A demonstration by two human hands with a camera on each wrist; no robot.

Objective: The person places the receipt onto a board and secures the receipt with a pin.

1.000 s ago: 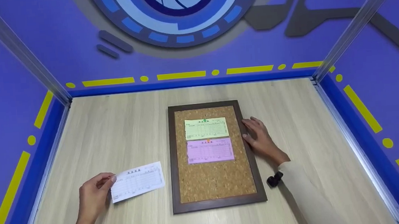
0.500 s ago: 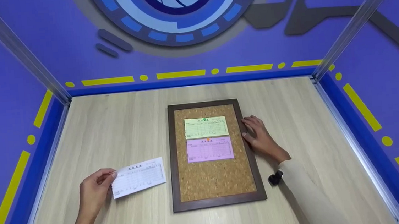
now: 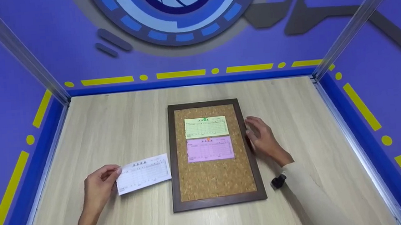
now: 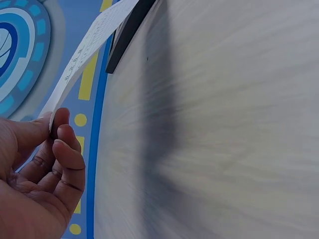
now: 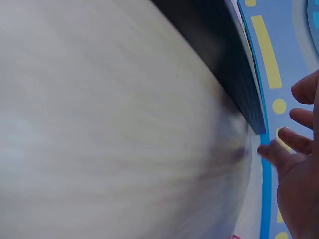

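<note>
My left hand (image 3: 97,192) pinches the left edge of a white printed form (image 3: 142,174) between thumb and fingers. The form is tilted up off the table, and its right edge comes up to the frame of a corkboard (image 3: 216,181). In the left wrist view the sheet (image 4: 82,57) bends upward from the fingertips. On the board are a green form (image 3: 206,128) with a green pushpin (image 3: 204,119) and, below it, a pink form (image 3: 210,150) with an orange pushpin (image 3: 208,139). Beside the board's right edge is my right hand (image 3: 266,139), fingers loosely extended, holding nothing.
The board lies flat on a light wood table (image 3: 123,133), its dark frame (image 5: 219,55) seen close in the right wrist view. Blue walls with yellow marks (image 3: 181,74) enclose the table at the back and both sides. A small black device sits on each wrist.
My left hand has carried the white form up and rightward, closer to the board. My right hand has drawn slightly away from the board's right edge.
</note>
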